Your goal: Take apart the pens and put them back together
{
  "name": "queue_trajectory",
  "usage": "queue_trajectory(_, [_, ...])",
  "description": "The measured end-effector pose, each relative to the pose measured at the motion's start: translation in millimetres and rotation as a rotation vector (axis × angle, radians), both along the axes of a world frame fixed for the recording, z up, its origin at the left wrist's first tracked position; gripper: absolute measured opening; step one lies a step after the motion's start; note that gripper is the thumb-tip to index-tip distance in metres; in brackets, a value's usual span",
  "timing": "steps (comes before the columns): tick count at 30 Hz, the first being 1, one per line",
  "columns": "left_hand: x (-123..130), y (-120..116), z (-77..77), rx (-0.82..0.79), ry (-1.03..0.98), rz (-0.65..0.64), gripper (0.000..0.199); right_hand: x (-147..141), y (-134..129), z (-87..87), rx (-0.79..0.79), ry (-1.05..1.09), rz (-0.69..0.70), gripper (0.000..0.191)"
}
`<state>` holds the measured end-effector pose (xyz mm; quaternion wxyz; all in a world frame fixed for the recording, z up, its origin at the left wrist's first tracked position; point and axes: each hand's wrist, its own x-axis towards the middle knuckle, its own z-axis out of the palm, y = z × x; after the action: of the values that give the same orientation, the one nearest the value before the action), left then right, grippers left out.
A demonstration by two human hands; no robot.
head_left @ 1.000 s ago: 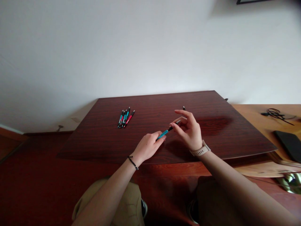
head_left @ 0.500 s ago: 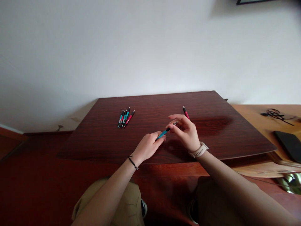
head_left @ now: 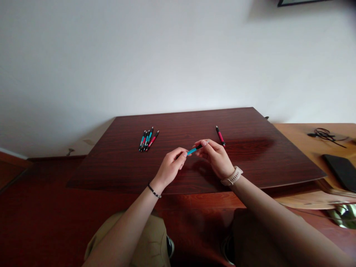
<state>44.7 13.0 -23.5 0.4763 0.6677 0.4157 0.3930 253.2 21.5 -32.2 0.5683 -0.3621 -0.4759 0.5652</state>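
Observation:
Between my hands, above the near part of the dark wooden table (head_left: 178, 126), is a blue pen (head_left: 192, 151) with a black grip, slanting up to the right. My left hand (head_left: 170, 166) is closed on its lower left end. The fingers of my right hand (head_left: 215, 155) pinch the black part near its upper right end. Just beyond my right hand lies a pink and black pen (head_left: 220, 135). To the left, a loose bunch of several blue and pink pens (head_left: 146, 140) rests on the table, with a pink pen (head_left: 152, 141) at its right side.
A lighter wooden surface (head_left: 292, 135) adjoins the table on the right. On it are a coiled black cable (head_left: 325, 135) and a dark flat object (head_left: 340, 171). A white wall (head_left: 178, 55) stands behind the table.
My right hand's fingers have closed around the pen's black end. My left hand has shifted slightly left and up, gripping nearer the pen's lower end. The pens on the table have not moved.

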Motion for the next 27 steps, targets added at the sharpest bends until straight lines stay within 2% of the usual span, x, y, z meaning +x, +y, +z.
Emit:
queue_trajectory(5, [-0.1,1.3,1.1,0.078,0.058,0.073,0.024,-1.2,-0.2,-1.1,-0.058,0.020,-0.028,0.035])
queue_trajectory(12, [1.3,2.3,4.8,0.093,-0.034,0.149,0.019,-3.8,-0.6,-2.4,-0.077,0.075,0.008,0.036])
queue_trajectory(21, [1.9,6.1,-4.3,-0.089,-0.140,0.120,0.035,-4.1,-1.6,0.1,-0.105,0.113,0.007,0.035])
queue_trajectory(27, [-2.3,6.4,-2.8,0.001,-0.035,0.125,0.026,-3.6,-0.8,-2.4,-0.127,0.116,0.013,0.035])
